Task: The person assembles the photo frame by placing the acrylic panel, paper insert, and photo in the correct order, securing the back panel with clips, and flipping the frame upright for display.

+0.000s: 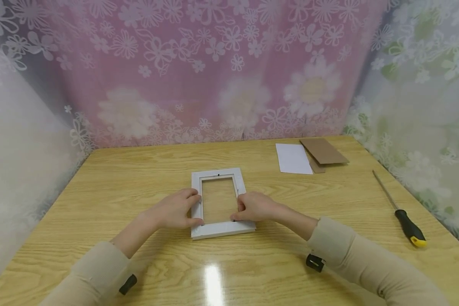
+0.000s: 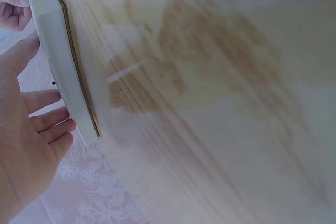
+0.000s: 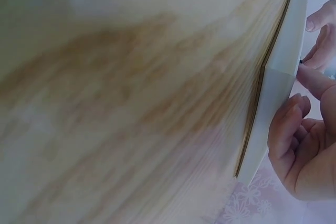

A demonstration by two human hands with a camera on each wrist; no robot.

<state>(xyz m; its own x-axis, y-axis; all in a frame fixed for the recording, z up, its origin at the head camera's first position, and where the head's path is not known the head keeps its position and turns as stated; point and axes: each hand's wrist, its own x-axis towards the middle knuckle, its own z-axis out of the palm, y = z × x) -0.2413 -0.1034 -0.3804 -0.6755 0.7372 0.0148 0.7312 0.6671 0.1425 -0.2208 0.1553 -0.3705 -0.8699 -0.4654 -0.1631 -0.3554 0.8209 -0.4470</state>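
A white rectangular picture frame [image 1: 222,229] lies flat on the wooden table with its opening facing up, and the tabletop shows through it. Small dark tabs, one being the top tab [image 1: 219,175], stick out along its inner edge. My left hand [image 1: 179,209] rests on the frame's left side, thumb at the near left inner corner, its fingers lightly bent along the border in the left wrist view. My right hand [image 1: 255,206] grips the right side, fingers curled against the border. Its thumb presses by a dark tab [image 1: 235,220] at the near right inner corner.
Toward the back right lie a white sheet [image 1: 294,158], a brown backing board [image 1: 324,151] and a smaller brown piece [image 1: 317,166]. A screwdriver [image 1: 408,227] with a black and yellow handle lies near the right edge. Flowered curtains [image 1: 222,76] enclose the table [image 1: 145,170].
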